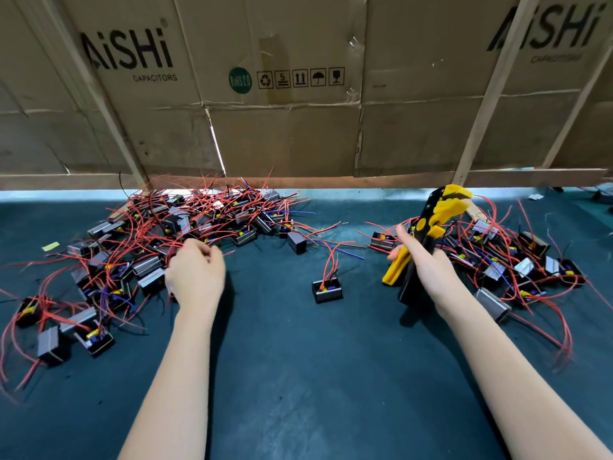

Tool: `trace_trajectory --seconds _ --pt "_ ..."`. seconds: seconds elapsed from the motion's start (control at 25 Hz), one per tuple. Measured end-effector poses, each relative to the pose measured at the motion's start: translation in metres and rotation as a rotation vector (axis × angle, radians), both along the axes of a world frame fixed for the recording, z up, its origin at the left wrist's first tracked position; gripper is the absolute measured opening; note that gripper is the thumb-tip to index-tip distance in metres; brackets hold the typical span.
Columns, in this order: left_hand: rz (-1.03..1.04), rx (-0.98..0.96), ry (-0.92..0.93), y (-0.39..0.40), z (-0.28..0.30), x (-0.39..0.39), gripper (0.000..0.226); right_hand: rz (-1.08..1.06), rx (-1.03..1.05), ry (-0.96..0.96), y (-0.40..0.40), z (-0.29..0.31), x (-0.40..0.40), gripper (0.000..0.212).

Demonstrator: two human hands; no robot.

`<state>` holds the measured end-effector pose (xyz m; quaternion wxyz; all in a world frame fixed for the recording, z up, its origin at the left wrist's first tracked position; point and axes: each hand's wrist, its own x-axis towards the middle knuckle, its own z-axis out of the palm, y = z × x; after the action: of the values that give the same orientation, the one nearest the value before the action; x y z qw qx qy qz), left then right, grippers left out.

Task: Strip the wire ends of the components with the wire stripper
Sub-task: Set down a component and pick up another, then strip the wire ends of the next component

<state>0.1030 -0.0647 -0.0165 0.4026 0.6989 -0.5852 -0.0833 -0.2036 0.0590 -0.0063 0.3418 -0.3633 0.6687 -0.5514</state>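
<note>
Nearest the camera, two bare forearms reach out over the dark green table mat (298, 376). The right hand (428, 263), at about two o'clock from the middle of the mat, is clamped round the handles of the yellow-and-black wire stripper (431, 234), which stands nearly upright with its head tilted up toward one o'clock and nothing visible between its jaws. The left hand (195, 273), at about ten o'clock, has its fingers curled at the near edge of the left pile of components (159, 240); it seems to be pinching or gathering red wires, though whether it truly holds one I cannot tell, since the fingertips are turned away. I judge the step in hand to be fetching the next component: the tool is ready, and no wire is yet in it. The next move calls for drawing one unit free of the tangle without dragging its neighbours, then bringing a single wire end across to the stripper's head. Between the hands, at twelve o'clock, a lone component (327, 288) sits upright, an open black box with a yellow part inside and red wires rising from it. Beyond the right hand, at two to three o'clock, lies the right pile of components (517, 260), similar little black cases with wires trailing. Farthest off, flattened cardboard cartons (298, 127) printed with a capacitor brand form a back wall; what they hold, if anything, is not shown.
</note>
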Motion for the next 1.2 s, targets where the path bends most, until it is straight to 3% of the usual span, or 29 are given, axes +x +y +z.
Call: trace_trajectory --seconds 0.12,0.32,0.44,0.56,0.76,0.92,1.2 --pt "0.062 -0.145 0.003 0.003 0.004 0.001 0.019 0.013 0.010 -0.024 0.001 0.001 -0.001 0.066" --pt "-0.396 -0.495 -0.148 0.040 0.010 -0.059 0.012 0.007 0.002 -0.015 0.001 0.001 0.000 0.050" --pt "-0.759 -0.274 -0.134 0.056 0.001 -0.085 0.019 0.003 -0.021 -0.004 0.000 0.002 0.004 0.041" --pt "-0.927 -0.104 -0.241 0.059 -0.012 -0.092 0.024 0.009 -0.055 -0.011 -0.002 0.002 0.008 0.035" --pt "-0.928 -0.064 -0.087 0.056 -0.011 -0.092 0.012 0.046 -0.053 0.074 -0.002 0.001 0.012 0.032" --pt "-0.899 -0.023 0.100 0.060 -0.008 -0.094 0.016 0.088 -0.071 0.052 0.000 0.003 0.017 0.027" --pt "-0.857 0.027 0.234 0.062 -0.004 -0.093 0.006 0.142 -0.054 0.132 0.002 0.004 0.022 0.024"
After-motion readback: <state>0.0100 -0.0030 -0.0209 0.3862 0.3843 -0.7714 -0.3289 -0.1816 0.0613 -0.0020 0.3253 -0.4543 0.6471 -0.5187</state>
